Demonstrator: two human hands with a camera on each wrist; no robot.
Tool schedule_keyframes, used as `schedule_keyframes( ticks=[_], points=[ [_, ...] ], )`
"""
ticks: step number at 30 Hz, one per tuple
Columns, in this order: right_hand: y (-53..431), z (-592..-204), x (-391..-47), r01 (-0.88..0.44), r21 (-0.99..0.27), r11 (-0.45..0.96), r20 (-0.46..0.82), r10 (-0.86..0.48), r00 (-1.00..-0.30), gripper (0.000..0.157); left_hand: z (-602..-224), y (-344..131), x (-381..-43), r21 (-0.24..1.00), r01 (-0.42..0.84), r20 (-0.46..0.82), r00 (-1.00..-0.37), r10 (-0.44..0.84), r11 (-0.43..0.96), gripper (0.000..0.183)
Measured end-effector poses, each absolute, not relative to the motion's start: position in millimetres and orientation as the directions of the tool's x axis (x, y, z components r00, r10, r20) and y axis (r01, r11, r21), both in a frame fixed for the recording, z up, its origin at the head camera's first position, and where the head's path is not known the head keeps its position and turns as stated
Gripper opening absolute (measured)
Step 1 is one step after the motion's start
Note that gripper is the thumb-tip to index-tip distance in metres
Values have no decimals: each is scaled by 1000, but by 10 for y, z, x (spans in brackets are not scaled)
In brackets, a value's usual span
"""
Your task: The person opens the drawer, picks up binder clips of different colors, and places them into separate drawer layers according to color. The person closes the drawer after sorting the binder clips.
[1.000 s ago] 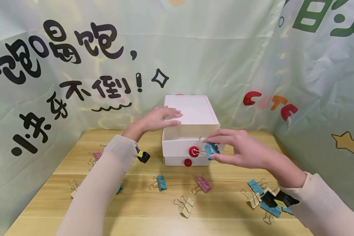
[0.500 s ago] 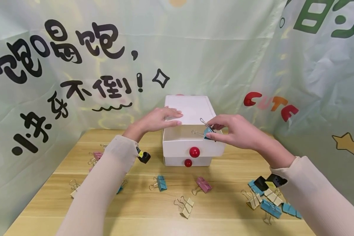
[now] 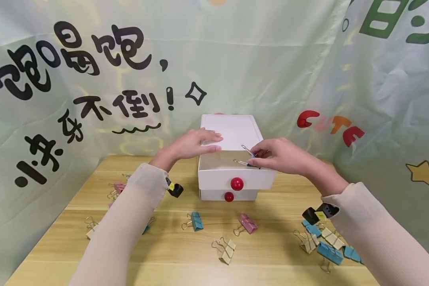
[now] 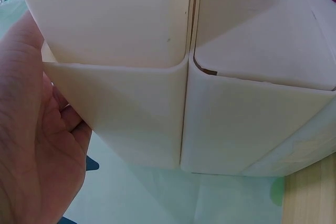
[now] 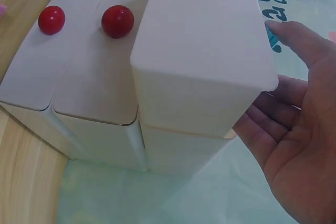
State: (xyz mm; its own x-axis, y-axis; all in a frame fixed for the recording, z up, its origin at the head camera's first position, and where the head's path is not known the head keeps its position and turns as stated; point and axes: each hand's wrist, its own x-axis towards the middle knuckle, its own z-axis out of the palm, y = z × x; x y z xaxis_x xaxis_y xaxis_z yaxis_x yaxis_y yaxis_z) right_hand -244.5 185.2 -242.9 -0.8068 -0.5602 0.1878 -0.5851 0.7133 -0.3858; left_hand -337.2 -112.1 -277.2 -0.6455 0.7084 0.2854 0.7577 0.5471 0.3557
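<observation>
A white drawer box [image 3: 232,131] stands at the back of the table, its top drawer [image 3: 216,179] pulled out towards me. My left hand [image 3: 191,145] lies on the box's top with extended fingers. At the drawer's right rim, my right hand [image 3: 284,155] pinches a blue binder clip [image 5: 272,38] between thumb and fingers. The clip's wire handles point left over the drawer opening, while its body is mostly hidden by the fingers. Red round knobs, one on the pulled-out drawer and one lower [image 3: 229,197], show on the front. The drawer's inside is mostly hidden.
On the wooden table [image 3: 178,254] in front lie a blue clip [image 3: 197,221], a pink clip [image 3: 248,223] and a cream clip [image 3: 227,251]. Several blue and cream clips [image 3: 330,253] cluster at right. More clips lie left, partly behind my sleeve. A printed cloth [image 3: 243,79] hangs behind.
My right hand has lifted the blue binder clip from in front of the drawer's knob to above the drawer's right rim. The left hand has stayed on the box.
</observation>
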Motion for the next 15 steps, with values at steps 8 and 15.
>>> schedule_keyframes(
  ticks=[8, 15],
  points=[
    [1849, -2424, -2431, -588, -346, 731, 170, -567, -806, 37, -2760, -1120, -3370, 358, 755, 278, -649, 708, 550, 53],
    [1824, -2460, -2418, -572, -324, 754, 185, -542, -820, 23, -2771, -1116, -3367, 364, 756, 285, -646, 708, 544, 52]
  ],
)
